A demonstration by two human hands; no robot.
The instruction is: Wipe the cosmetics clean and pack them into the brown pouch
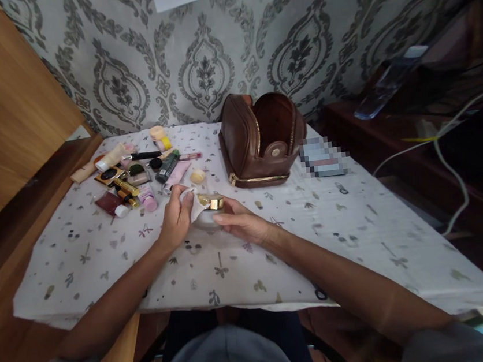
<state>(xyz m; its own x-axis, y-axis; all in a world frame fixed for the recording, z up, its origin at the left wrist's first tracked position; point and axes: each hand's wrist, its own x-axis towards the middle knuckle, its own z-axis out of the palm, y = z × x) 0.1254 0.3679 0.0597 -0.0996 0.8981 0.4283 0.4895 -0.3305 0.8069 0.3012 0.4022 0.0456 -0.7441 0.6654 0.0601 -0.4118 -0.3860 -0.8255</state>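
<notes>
Above the table's middle, my right hand (246, 221) is closed round a small clear glass container with a gold top (213, 203), perhaps a perfume bottle or cream jar. My left hand (176, 218) pinches a white tissue (196, 205), which touches the container's left side. Just beyond my hands lies a small cream-coloured round item (198, 176). To the left is a cluster of cosmetics, with a dark tube with a green end (168, 167), a gold tube (126, 186) and a pink-capped bottle (147, 197).
A brown cosmetic bag (241, 140) stands unzipped at the back. Right of it lies a blurred-out flat object (323, 157). A clear plastic bottle (391, 82) and a white cable (454, 171) are on the dark furniture at right. A wooden panel (0, 98) rises at left.
</notes>
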